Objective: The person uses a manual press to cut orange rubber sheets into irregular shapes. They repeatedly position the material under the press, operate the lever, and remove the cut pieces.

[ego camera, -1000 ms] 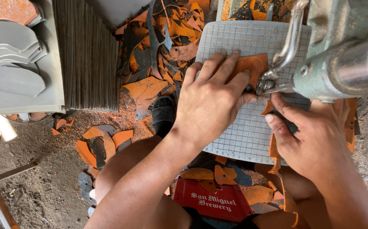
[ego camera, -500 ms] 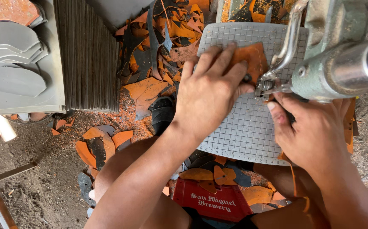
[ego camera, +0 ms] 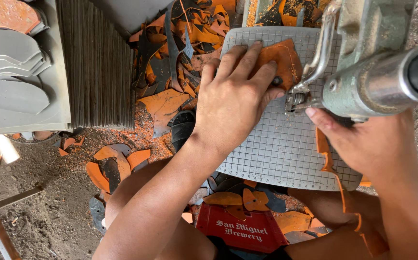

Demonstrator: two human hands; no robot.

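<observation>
- The orange sheet [ego camera: 282, 61] lies on the gridded table [ego camera: 276, 149], farther from you than before.
- Your left hand [ego camera: 233, 98] presses it flat, fingers spread.
- Your right hand [ego camera: 372, 144] pinches the trimmed orange strip [ego camera: 325, 153] beneath the machine [ego camera: 363, 62].

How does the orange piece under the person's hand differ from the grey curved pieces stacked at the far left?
The orange sheet piece lies alone on the gridded grey cutting plate, pressed flat by the left hand; the grey curved pieces lie untouched in an overlapping stack. The orange one is rust-coloured with an uneven outline; the grey ones show smooth, matching curves. Both look like thin, flat sheet material.
</observation>
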